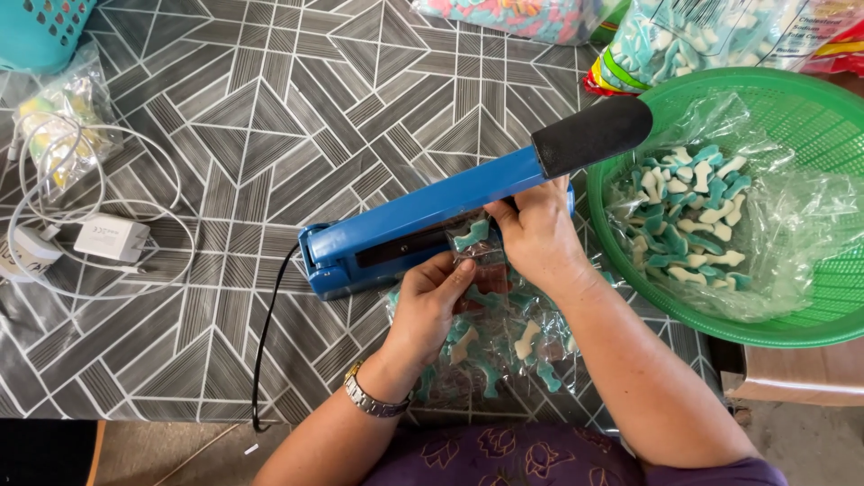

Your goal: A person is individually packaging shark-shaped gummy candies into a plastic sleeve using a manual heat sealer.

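A small clear bag of blue-and-white sweets (490, 333) lies at six o'clock, just below centre. At three o'clock, an open clear bag of the same sweets (711, 211) sits inside a green basket (810, 108). At one o'clock, a large clear bag of blue-and-white sweets (693, 36) bears a white label (792, 27). At twelve o'clock lies a clear bag of pink and blue sweets (513, 16). At ten o'clock rests a small crinkled clear bag with yellowish contents (67, 112).
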